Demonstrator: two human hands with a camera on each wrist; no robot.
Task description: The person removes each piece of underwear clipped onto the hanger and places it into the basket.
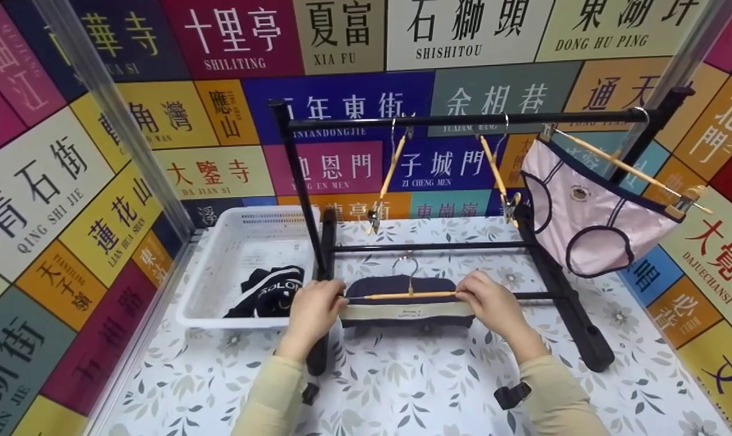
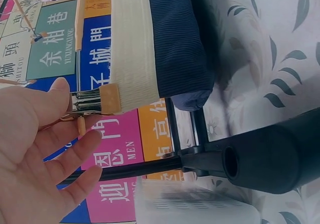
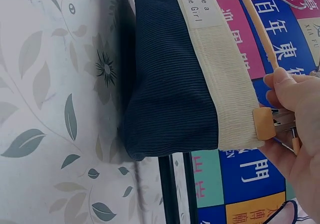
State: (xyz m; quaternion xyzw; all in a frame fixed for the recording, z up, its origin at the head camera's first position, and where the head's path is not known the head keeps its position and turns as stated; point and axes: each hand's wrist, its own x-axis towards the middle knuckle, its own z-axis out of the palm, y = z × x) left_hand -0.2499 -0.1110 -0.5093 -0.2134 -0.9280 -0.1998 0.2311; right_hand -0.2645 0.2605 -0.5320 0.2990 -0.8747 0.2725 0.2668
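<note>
Between the two hands hangs a wooden clip hanger [image 1: 432, 295] with a metal hook. A navy ribbed garment [image 2: 177, 39] with a cream waistband [image 3: 215, 59] is clipped along it; the waistband carries a printed "Become a Sunshine Girl" label. The left hand [image 1: 318, 306] pinches the clip [image 2: 95, 101] at the hanger's left end between thumb and forefinger, its other fingers spread. At the other end, the right hand [image 1: 490, 303] pinches the wooden bar with its thumb, beside the right clip [image 3: 272, 123], which bites the waistband's edge.
A black rack [image 1: 450, 119] stands around the work, with two bare clip hangers [image 1: 392, 169] on its top rail. Pink underpants [image 1: 602, 203] with dark trim hang clipped at the right. On the left, a white basket [image 1: 187, 303] contains dark clothing [image 1: 275, 290] with white lettering.
</note>
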